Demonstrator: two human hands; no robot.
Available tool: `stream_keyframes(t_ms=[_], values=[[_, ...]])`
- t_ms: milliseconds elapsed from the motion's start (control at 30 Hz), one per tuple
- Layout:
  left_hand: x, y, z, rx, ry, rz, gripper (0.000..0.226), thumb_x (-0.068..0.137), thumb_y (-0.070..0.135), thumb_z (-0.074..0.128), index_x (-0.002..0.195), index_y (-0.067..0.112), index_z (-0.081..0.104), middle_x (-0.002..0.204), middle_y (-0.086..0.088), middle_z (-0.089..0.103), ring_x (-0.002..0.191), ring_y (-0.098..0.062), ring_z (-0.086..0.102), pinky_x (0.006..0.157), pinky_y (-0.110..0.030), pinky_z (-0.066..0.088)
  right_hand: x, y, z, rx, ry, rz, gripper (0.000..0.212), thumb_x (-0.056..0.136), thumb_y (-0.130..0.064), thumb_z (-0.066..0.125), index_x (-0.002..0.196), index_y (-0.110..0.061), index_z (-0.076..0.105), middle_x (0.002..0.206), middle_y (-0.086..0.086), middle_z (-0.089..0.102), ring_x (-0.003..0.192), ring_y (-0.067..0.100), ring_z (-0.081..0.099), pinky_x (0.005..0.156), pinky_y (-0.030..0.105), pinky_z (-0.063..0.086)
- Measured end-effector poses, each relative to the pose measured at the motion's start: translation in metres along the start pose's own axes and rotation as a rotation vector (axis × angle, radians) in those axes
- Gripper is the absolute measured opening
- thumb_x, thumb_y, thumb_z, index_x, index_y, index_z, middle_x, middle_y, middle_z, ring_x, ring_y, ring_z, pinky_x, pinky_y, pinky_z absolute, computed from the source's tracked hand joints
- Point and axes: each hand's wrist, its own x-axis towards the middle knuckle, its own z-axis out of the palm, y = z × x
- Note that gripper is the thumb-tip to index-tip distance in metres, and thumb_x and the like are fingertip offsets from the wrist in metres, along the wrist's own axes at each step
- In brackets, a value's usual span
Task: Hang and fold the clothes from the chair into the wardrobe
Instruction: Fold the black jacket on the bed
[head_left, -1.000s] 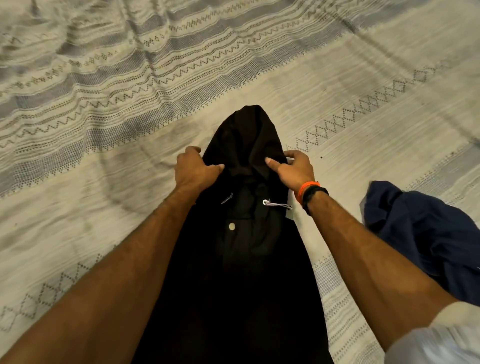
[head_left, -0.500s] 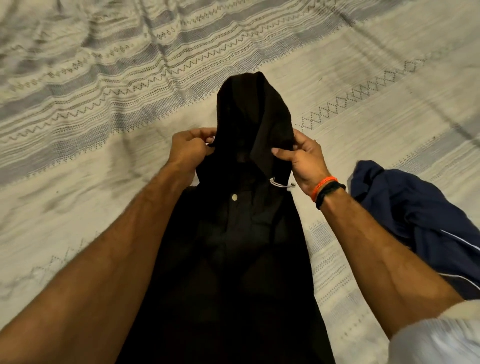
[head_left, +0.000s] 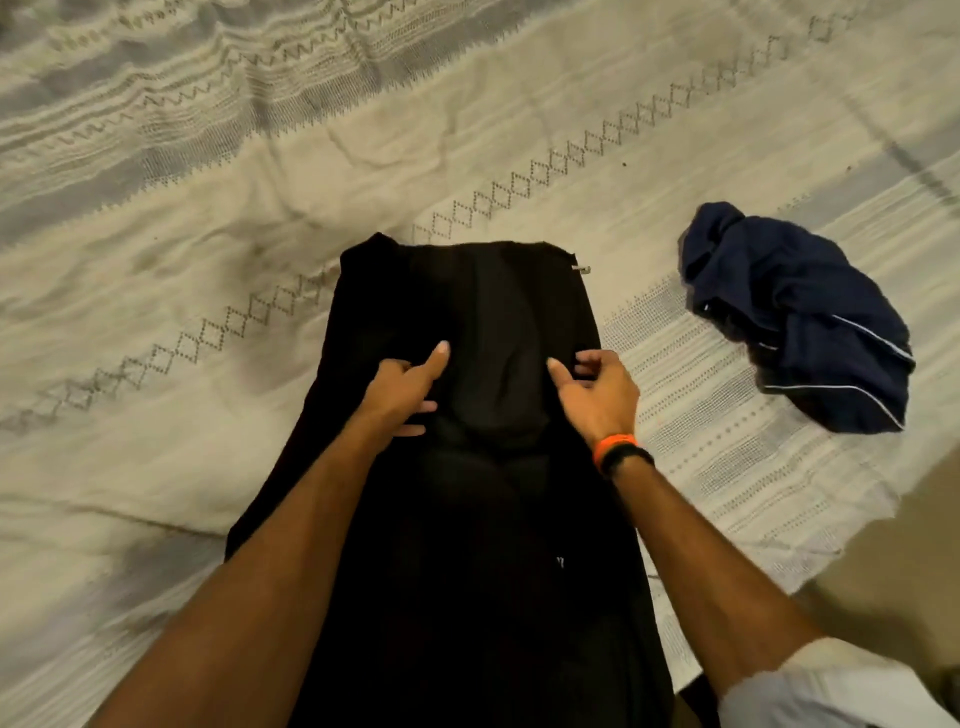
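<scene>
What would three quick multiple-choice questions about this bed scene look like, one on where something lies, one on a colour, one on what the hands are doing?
1. Where is the crumpled navy garment relative to the black hoodie?
A. on the person's right
B. on the person's left
C. on top of it

2. What colour is the outer wristband?
A. green
B. orange
C. white

3. What are the left hand and right hand doing?
A. resting on the hoodie
B. lifting the navy garment
C. holding a hanger

Answers: 1 A, it lies apart on the bedspread to the right; 2 B, the band is bright orange; 3 A, both hands are on the black fabric.
</scene>
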Motion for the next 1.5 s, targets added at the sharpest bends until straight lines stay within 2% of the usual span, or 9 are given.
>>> stream_keyframes(t_ms=[133, 200, 300, 433, 600, 767, 900, 1100, 1500], values=[[-0.004, -0.01, 0.02, -0.027, 0.064, 0.028, 0.084, 0.082, 0.038, 0.078, 0.148, 0.009, 0.034, 0.133, -0.003, 0.054, 0.106, -0.019, 0.06, 0.075, -0.035, 0.057, -0.011, 0.012, 0.031, 0.123, -0.123, 0.299, 0.076, 0.061, -0.065, 0.08, 0.113, -0.013, 0.059, 0.111, 0.008, 0.065, 0.104, 0.028, 0.064, 0.088, 0.041, 0.056], [-0.006, -0.01, 0.018, -0.121, 0.078, 0.079, 0.082, 0.081, 0.02, 0.08, 0.148, 0.007, 0.035, 0.128, 0.002, 0.053, 0.107, -0.018, 0.057, 0.071, -0.033, 0.056, -0.02, 0.015, 0.035, 0.315, -0.154, 0.339, 0.037, 0.068, -0.043, 0.085, 0.077, -0.02, 0.058, 0.085, 0.005, 0.065, 0.085, 0.02, 0.067, 0.064, 0.035, 0.058], [-0.003, -0.024, -0.002, -0.215, 0.084, 0.137, 0.066, 0.072, 0.01, 0.085, 0.131, 0.011, 0.055, 0.119, 0.0, 0.066, 0.1, -0.017, 0.067, 0.08, -0.04, 0.059, -0.035, 0.025, 0.034, 0.385, -0.32, 0.315, 0.045, 0.084, -0.01, 0.077, 0.054, -0.02, 0.044, 0.055, -0.009, 0.052, 0.06, 0.004, 0.054, 0.054, 0.028, 0.054], [-0.01, -0.062, -0.019, 0.117, 0.17, -0.028, 0.081, 0.067, 0.018, 0.09, 0.136, 0.008, 0.048, 0.126, -0.012, 0.062, 0.103, -0.029, 0.066, 0.08, -0.047, 0.061, -0.049, 0.046, 0.037, 0.17, -0.388, 0.394, 0.021, 0.08, -0.011, 0.081, 0.082, -0.015, 0.06, 0.089, 0.0, 0.064, 0.084, 0.02, 0.068, 0.072, 0.037, 0.061], [-0.019, -0.05, -0.011, 0.275, 0.278, 0.011, 0.087, 0.074, 0.018, 0.085, 0.142, 0.004, 0.034, 0.141, -0.02, 0.047, 0.127, -0.037, 0.05, 0.106, -0.042, 0.044, -0.049, 0.031, 0.028, -0.143, -0.274, 0.25, 0.059, 0.067, -0.035, 0.086, 0.115, -0.011, 0.062, 0.107, 0.007, 0.069, 0.097, 0.026, 0.069, 0.088, 0.035, 0.056], [-0.032, -0.018, 0.013, 0.48, 0.598, 0.7, 0.081, 0.078, 0.027, 0.074, 0.144, 0.002, 0.034, 0.148, -0.019, 0.033, 0.137, -0.033, 0.034, 0.113, -0.041, 0.031, -0.05, -0.007, 0.022, -0.262, 0.187, -0.403, 0.052, 0.072, -0.027, 0.068, 0.12, -0.014, 0.055, 0.119, 0.004, 0.058, 0.111, 0.025, 0.055, 0.086, 0.038, 0.048], [-0.004, -0.009, 0.026, 0.859, 0.566, 0.901, 0.085, 0.091, 0.05, 0.053, 0.153, 0.0, 0.022, 0.161, -0.021, 0.013, 0.149, -0.038, 0.014, 0.12, -0.051, 0.02, -0.016, -0.022, 0.041, -0.536, 0.115, -0.835, 0.07, 0.083, -0.034, 0.058, 0.145, -0.005, 0.041, 0.156, 0.019, 0.031, 0.144, 0.033, 0.03, 0.117, 0.044, 0.028], [0.054, -0.012, 0.013, 1.244, 0.499, 0.806, 0.119, 0.075, 0.091, 0.031, 0.157, 0.012, -0.002, 0.164, -0.014, -0.009, 0.151, -0.036, -0.009, 0.121, -0.056, -0.004, 0.047, 0.005, 0.057, -0.964, -0.058, -0.785, 0.095, 0.09, -0.069, 0.034, 0.158, -0.011, 0.0, 0.165, 0.015, -0.007, 0.152, 0.034, -0.005, 0.122, 0.053, 0.007], [0.106, -0.028, 0.007, 1.224, 0.474, 0.794, 0.113, 0.074, 0.094, 0.028, 0.158, 0.023, 0.001, 0.165, -0.011, -0.006, 0.15, -0.04, -0.007, 0.116, -0.066, 0.003, 0.072, 0.029, 0.087, -0.908, -0.026, -0.81, 0.092, 0.092, -0.071, 0.034, 0.158, -0.012, 0.012, 0.165, 0.012, 0.003, 0.152, 0.035, 0.002, 0.121, 0.056, 0.009]])
